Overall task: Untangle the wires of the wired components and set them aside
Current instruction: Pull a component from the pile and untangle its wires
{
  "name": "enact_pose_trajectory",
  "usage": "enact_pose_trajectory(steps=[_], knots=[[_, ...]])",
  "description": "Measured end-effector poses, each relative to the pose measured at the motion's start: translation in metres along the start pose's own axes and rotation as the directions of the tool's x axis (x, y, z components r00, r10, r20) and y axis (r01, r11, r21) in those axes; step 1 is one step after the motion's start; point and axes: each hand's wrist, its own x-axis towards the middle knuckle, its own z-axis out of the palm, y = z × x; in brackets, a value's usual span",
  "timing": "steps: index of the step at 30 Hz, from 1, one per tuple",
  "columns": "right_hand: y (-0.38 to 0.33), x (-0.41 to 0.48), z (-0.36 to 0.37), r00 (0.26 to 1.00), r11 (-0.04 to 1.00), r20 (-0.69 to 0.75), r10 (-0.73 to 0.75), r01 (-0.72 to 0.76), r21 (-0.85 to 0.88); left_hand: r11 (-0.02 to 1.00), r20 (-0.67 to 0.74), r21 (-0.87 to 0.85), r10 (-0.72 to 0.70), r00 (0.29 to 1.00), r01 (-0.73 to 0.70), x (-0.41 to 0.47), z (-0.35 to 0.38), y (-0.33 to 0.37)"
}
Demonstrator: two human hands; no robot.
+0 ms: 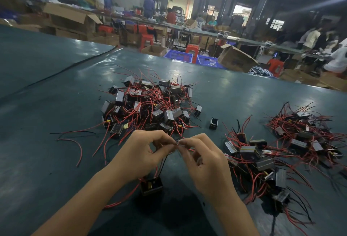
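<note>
left hand [142,153] and right hand [204,162] pinch the wires [163,163] at their tips, fingertips together, likely to part them. their component [151,187] sits below, near the desk's [56,104] front edge. the tangled pile [150,104] lies mid-desk, and the set-aside pile [253,160] is toward the right edge.

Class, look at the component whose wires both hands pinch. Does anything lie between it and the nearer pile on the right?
Nothing visible does. Between the component and the nearer pile only bare table shows, with the right hand above it. The left hand pinches the wires too.
</note>
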Motion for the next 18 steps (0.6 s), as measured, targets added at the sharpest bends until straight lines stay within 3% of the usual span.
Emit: enact_pose_trajectory(steps=[5,10,14,18], knots=[[0.001,0.0,-0.001,0.999,0.999,0.033,0.034,-0.034,0.012,1.0,0.005,0.021,0.01,1.0,-0.01,0.0,0.0,0.0],[-0.001,0.0,0.005,0.972,0.971,0.124,0.2,-0.213,0.112,0.956,0.011,0.262,0.134,0.991,-0.132,-0.003,0.0,0.003],[-0.005,0.0,0.01,0.884,0.856,0.235,0.404,-0.456,0.242,0.894,0.05,0.385,0.226,0.973,-0.228,-0.002,-0.001,0.003],[-0.01,0.001,0.014,0.838,0.766,0.269,0.475,-0.544,0.341,0.887,0.045,0.4,0.23,0.972,-0.229,-0.002,-0.001,0.004]])
